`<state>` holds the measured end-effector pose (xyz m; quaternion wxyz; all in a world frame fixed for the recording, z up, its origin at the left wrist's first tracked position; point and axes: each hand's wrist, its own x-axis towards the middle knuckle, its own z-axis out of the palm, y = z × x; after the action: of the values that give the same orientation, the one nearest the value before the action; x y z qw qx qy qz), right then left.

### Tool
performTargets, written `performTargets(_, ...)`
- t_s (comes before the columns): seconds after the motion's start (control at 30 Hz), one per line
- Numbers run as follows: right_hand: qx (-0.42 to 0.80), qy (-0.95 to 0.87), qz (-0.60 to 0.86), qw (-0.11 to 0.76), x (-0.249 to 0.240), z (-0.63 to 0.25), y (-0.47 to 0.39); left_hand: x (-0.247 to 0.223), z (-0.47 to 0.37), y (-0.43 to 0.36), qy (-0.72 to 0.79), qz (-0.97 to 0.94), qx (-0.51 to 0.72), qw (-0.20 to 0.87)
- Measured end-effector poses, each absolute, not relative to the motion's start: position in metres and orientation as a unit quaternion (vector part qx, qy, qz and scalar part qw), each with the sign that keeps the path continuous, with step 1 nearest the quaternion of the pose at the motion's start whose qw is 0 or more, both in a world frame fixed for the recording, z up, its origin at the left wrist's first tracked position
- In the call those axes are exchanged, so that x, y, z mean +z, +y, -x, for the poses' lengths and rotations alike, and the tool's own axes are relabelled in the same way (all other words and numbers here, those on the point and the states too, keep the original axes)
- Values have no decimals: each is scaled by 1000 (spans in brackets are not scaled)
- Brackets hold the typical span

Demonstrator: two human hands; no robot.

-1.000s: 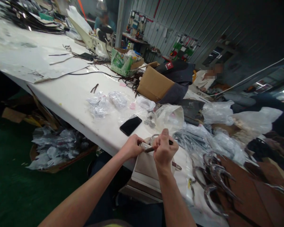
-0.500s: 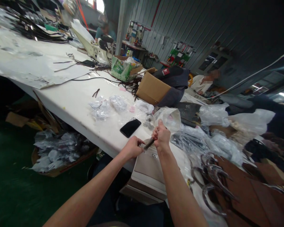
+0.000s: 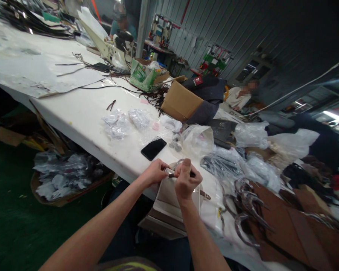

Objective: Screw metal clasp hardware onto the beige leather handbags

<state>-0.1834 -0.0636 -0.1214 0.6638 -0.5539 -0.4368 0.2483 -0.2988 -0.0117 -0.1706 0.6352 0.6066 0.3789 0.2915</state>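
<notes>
One bag, lt. beige.

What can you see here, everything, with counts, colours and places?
boxy bag: one, beige, near table edge
tool: one, dark, in right hand
phone: one, black, beyond left hand
table: one, white, centre
box: one, brown, mid-table
carton: one, green-white, left of box
plastic bags: several, clear, centre and right
curved straps: several, brown, right
machine: one, cream, far left
people: two, background
left hand: one, bare, at bag
right hand: one, bare, above bag
</notes>
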Motion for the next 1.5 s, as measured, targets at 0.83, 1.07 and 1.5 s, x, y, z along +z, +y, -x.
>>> performTargets(0.83, 365, -348, 763, 405, -115, -51, -45, -168, 290, -5, 476, -693, 243, 484)
performTargets(1.07, -44, -460, 770, 440, -128, -11, -115, -174, 291, -17, 485, -696, 282, 449)
performTargets(1.5, 448, -403, 693, 395, -161, 54, -186, -156, 281, 2, 546, -663, 189, 476)
